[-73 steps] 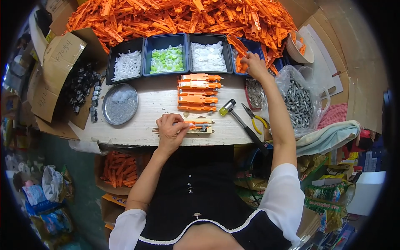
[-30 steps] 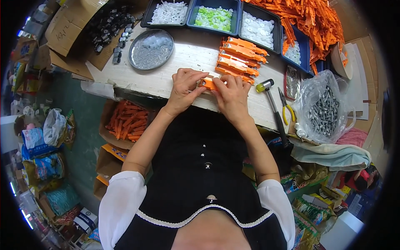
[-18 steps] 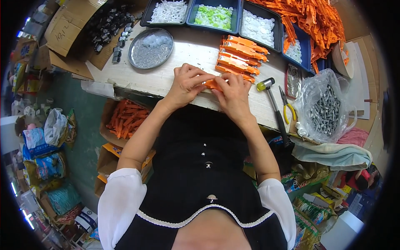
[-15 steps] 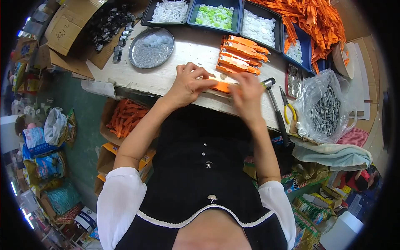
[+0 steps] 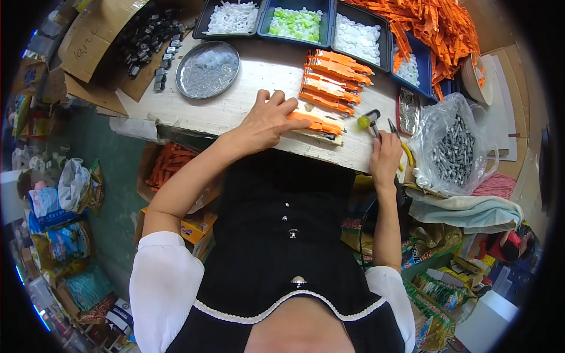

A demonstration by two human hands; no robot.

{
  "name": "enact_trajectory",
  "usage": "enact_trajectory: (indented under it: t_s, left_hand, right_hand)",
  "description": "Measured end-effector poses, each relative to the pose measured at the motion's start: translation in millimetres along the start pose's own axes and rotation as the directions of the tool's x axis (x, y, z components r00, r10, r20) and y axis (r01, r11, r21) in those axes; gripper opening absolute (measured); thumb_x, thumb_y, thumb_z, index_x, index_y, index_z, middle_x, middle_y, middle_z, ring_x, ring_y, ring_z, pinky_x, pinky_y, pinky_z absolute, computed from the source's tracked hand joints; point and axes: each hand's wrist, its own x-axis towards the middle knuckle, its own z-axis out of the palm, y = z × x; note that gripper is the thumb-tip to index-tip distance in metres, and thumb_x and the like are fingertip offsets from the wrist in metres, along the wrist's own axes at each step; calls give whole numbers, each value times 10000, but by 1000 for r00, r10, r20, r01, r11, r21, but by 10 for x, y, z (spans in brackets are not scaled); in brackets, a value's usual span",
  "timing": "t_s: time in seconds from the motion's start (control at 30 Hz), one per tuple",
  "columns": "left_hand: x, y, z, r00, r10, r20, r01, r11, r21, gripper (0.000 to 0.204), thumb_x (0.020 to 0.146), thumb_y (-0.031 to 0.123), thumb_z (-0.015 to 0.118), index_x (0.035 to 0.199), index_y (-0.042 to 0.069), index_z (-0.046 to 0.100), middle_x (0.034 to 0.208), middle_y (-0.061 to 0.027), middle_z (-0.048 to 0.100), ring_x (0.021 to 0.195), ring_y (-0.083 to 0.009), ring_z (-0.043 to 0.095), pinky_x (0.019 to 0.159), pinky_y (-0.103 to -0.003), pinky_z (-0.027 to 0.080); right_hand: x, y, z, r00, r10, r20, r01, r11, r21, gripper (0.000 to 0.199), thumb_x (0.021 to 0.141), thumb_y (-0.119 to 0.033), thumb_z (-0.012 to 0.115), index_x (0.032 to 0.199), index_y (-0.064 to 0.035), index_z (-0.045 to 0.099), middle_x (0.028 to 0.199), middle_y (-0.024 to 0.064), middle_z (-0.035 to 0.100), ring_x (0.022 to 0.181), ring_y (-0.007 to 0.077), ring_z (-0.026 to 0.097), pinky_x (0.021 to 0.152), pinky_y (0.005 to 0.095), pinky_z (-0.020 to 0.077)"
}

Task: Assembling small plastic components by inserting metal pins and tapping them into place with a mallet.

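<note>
My left hand (image 5: pixel 268 122) holds a long orange plastic piece (image 5: pixel 321 124) down near the table's front edge, thumb on its left end. The piece lies on a pale narrow block (image 5: pixel 335 140), with dark bits along its near side. To the right, my right hand (image 5: pixel 385 157) is closed around the handle of a hammer (image 5: pixel 369 118) with a yellow-green face. The hammer's head rests beside the block's right end; most of its handle is hidden under the hand. Behind the held piece, several similar orange pieces with metal parts (image 5: pixel 335 79) lie in a row.
Trays of small white (image 5: pixel 232 17) and green-and-white parts (image 5: pixel 294 25) line the back. A round metal dish (image 5: pixel 208 69) stands left, near black metal parts (image 5: pixel 138 50). Right are pliers (image 5: pixel 407 154), a bag of metal parts (image 5: pixel 453 147) and an orange heap (image 5: pixel 435 29).
My right hand has left the orange piece, moved right and closed on the hammer's handle. The hammer's head has shifted slightly left. My left hand stays at the piece.
</note>
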Motion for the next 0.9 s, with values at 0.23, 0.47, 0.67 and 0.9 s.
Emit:
enact_trajectory:
  t_s: [0.23,0.47,0.67,0.9]
  left_hand:
    - [8,-20,26,999,45,21,-46,997,56,640,641,-84,558,1170,276,560,1022,-61,467,941,-224,420,794,-354,312]
    - [101,27,-88,992,38,120,-49,995,88,606,667,-67,557,1174,266,560,1019,-73,476,945,-229,432,773,-345,332]
    - [94,13,-69,992,87,96,-97,990,106,569,665,-62,562,1155,226,575,1008,-80,482,944,-227,445,756,-346,344]
    - [96,2,-63,988,137,72,-146,979,145,534,649,-23,602,1140,187,582,998,-79,485,941,-223,451,745,-346,352]
  right_hand:
    - [11,-410,-533,984,32,173,-124,823,554,126,886,-86,500,969,5,526,813,164,529,735,334,543,642,378,427]
    - [129,-651,-571,973,-160,166,76,902,425,156,885,-149,507,985,-38,552,841,149,592,698,370,571,599,417,459]
    - [310,-777,-793,986,-157,55,115,882,457,168,895,-199,475,943,-42,510,742,170,585,634,373,569,549,444,452]
    - [368,-817,-712,914,-157,374,32,947,319,152,906,-199,468,885,-49,483,744,203,583,691,401,560,581,472,423]
